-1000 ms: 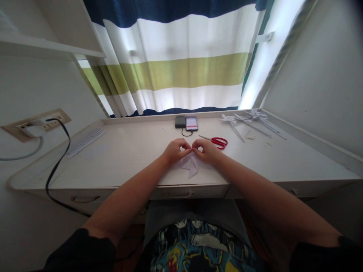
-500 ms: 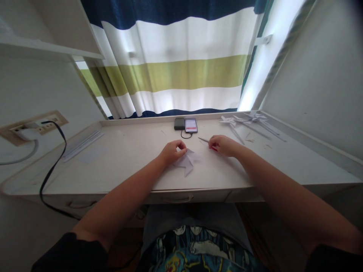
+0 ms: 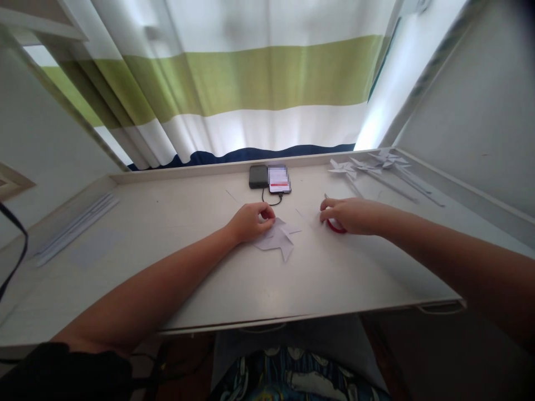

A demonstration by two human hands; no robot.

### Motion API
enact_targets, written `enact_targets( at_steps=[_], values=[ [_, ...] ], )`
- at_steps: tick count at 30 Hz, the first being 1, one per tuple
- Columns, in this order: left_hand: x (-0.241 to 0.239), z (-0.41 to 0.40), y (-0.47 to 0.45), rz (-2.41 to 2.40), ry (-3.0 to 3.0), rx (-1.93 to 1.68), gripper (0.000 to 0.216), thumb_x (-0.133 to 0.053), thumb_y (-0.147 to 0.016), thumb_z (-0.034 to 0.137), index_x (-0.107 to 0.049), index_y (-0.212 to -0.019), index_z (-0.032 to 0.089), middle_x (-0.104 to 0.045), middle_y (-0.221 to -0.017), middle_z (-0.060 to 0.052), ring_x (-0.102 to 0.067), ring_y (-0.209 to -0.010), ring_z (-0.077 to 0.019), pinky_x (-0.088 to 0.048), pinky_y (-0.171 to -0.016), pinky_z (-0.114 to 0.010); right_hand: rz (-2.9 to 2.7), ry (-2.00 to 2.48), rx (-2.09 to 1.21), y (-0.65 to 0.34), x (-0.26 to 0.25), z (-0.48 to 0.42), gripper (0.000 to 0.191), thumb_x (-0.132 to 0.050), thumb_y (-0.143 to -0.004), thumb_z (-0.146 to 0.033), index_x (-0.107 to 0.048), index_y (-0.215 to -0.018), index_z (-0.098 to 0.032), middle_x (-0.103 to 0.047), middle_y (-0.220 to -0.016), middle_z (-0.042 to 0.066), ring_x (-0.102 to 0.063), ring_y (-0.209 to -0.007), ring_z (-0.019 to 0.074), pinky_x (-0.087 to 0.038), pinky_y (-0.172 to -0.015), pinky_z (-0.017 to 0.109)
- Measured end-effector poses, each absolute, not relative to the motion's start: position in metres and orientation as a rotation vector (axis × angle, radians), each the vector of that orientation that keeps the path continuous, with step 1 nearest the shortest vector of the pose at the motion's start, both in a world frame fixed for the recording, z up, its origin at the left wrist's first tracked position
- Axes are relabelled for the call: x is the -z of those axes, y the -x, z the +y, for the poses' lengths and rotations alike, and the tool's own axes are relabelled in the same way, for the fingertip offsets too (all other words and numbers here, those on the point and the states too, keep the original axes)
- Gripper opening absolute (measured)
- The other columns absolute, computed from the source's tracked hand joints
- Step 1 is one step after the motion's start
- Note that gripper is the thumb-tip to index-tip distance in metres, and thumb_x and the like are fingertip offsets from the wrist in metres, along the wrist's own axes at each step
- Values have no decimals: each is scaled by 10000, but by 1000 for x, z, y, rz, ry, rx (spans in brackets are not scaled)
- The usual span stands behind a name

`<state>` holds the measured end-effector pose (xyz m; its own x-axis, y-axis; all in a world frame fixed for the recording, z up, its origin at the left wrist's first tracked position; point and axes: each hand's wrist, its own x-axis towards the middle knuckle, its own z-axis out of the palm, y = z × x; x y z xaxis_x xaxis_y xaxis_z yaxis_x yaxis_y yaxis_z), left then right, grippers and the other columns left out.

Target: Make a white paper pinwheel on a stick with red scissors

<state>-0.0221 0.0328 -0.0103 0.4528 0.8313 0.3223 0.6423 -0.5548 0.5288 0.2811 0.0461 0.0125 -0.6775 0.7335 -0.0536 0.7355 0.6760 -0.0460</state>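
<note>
A white folded paper pinwheel shape lies flat in the middle of the pale desk. My left hand rests on its left edge with fingers curled, pinching the paper. My right hand lies further right, closed over the red handles of a pair of scissors; a blade tip pokes out behind the fingers.
A phone and a dark power bank, joined by a cable, lie at the desk's back edge. Finished paper pinwheels on sticks lie at the back right. Paper strips lie at the left. A striped curtain hangs behind.
My right hand has left the folded paper and moved right onto the scissors. The left hand has stayed on the paper. The camera has moved closer and tilted down.
</note>
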Motion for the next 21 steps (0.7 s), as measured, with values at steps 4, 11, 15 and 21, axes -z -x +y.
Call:
enact_targets(
  at_steps=[4,11,15,21],
  values=[
    [18,42,27,1223,-2294,-805,117,-637,-756,210,-668,-856,157,-688,-785,-8,-568,-605,-99,-469,-629,-226,2809,-1097,96,-281,-16,51,552,-545,-642,38,-677,-1061,-296,-628,-1185,28,-659,-813,210,-487,-703,332],
    [19,49,33,1194,-2096,-807,163,-663,-768,216,-676,-921,162,-697,-793,-10,-580,-606,-93,-484,-620,-220,2828,-907,115,-291,-14,58,550,-540,-683,17,-634,-1116,-308,-602,-1259,35,-639,-933,224,-522,-725,348],
    [18,50,34,1198,-2066,-790,166,-668,-774,233,-679,-929,174,-701,-808,-10,-591,-619,-100,-492,-628,-230,2910,-877,200,-300,-14,67,502,-532,-717,-20,-646,-1086,-340,-627,-1224,12,-642,-934,208,-515,-716,320],
    [17,51,33,1188,-2065,-757,179,-655,-766,204,-663,-943,175,-706,-838,-13,-602,-661,-119,-498,-650,-250,2830,-880,87,-311,-10,84,735,-555,-638,-18,-530,-1293,-353,-618,-1221,53,-631,-904,222,-519,-673,326]
  ],
)
